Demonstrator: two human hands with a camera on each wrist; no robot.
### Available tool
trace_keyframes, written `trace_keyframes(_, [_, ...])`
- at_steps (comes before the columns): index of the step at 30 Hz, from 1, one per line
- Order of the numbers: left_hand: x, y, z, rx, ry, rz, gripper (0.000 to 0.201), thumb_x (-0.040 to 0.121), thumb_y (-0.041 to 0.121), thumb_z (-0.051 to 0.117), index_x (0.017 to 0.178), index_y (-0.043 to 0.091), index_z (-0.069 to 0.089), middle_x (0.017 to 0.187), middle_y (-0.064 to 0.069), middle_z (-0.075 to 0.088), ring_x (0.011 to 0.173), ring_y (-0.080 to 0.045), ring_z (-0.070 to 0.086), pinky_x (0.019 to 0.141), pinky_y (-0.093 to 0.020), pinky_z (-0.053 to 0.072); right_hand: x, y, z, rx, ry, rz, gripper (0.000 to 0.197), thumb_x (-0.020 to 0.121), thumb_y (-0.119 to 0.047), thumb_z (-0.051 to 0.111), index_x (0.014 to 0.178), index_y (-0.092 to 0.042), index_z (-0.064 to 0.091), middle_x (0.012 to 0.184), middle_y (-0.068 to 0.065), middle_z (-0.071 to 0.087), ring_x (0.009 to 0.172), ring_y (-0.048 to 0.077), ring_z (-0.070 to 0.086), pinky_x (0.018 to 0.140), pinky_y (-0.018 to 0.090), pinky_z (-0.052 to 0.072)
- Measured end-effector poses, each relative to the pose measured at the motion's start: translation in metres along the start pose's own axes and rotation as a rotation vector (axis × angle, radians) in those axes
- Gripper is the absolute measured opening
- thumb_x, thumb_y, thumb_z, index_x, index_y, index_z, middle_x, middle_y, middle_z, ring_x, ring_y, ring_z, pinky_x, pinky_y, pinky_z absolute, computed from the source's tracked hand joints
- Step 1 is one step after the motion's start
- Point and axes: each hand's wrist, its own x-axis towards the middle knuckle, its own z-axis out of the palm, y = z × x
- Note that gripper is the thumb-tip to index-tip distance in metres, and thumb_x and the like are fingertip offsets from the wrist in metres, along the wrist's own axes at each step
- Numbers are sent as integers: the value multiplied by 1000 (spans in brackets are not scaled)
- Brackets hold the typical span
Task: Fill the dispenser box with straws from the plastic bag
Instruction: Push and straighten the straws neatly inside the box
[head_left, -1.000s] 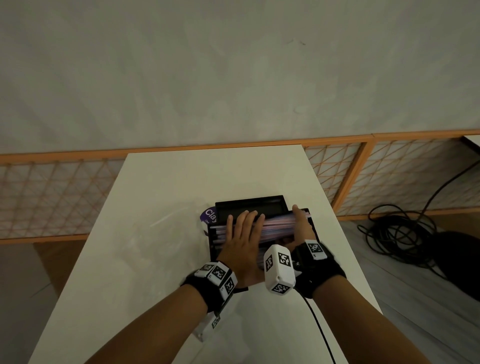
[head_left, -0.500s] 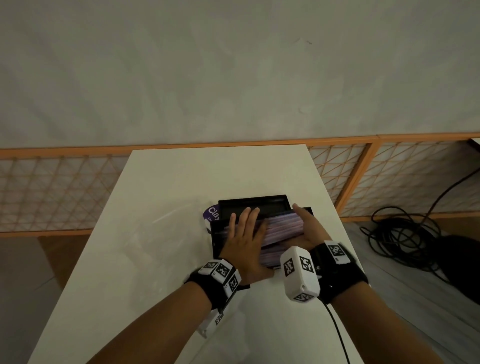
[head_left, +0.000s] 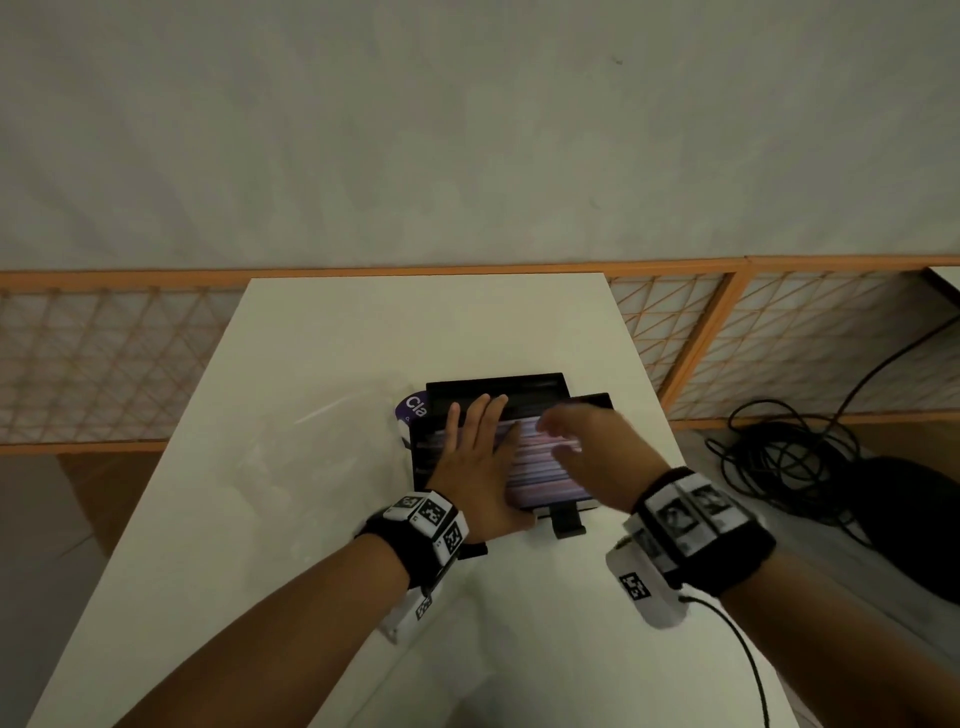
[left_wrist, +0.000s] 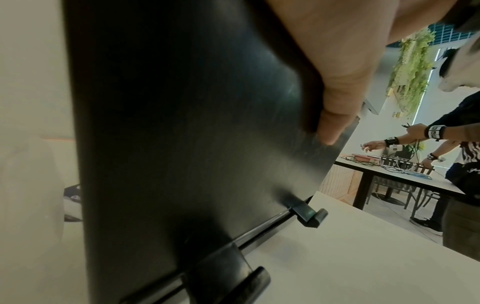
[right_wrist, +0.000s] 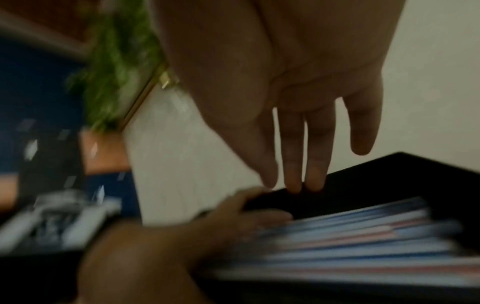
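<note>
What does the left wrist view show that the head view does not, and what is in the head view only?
Only the left wrist view shows the dispenser box's dark front wall from close, the small hooked feet at its base, and other people at a further table.

Only the head view shows the straws lying in the box, the right hand open above them, the left hand's fingers flat on the straws, the purple label behind the box, and the cables on the floor.

Both show the box, the left hand and the white table.
</note>
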Motion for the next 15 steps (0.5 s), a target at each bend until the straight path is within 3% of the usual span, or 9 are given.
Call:
trace_keyframes(2, [-4, 3, 1, -28, 25, -5, 109, 57, 71, 44, 149, 24, 8, 159, -13, 0, 141, -27, -17, 108, -48, -28, 1, 6, 18, -342, -173, -65, 50, 84, -22, 55, 132, -23, 44, 136, 1, 49, 127, 23, 43, 107, 41, 33])
trace_keyframes(5, [-9, 7, 1, -53, 54, -5, 108, 60, 65, 55, 146, 23, 5, 159, -13, 4, 144, -29, -11, 109, -47, -26, 9, 16, 37, -446, -271, -45, 77, 81, -42, 60, 144, -20, 21, 149, 3, 31, 138, 25, 28, 111, 46, 27])
trace_keyframes(9, [-10, 6, -1, -83, 65, -22, 107, 61, 63, 56, 141, 25, -3, 159, -13, 7, 147, -32, 0, 109, -45, -25, 19, 17, 48, -558, -194, -19, 81, 74, -53, 62, 139, -20, 27, 140, 6, 38, 125, 29, 37, 100, 45, 34])
trace_keyframes(12, [-12, 7, 0, -104, 27, -45, 108, 55, 68, 48, 143, 17, 12, 154, -15, 27, 144, -33, 16, 113, -49, -11, 22, 17, 52, -534, -172, -7, 76, 71, -48, 65, 135, -21, 33, 136, 7, 40, 123, 30, 37, 100, 46, 33])
trace_keyframes(15, [-12, 7, 2, -79, 30, -44, 111, 50, 70, 47, 141, 10, 25, 147, -15, 39, 137, -31, 19, 113, -51, -1, 19, 20, 49, -513, -108, -72, 72, 67, -35, 73, 130, -18, 42, 126, 7, 47, 116, 30, 45, 100, 46, 36])
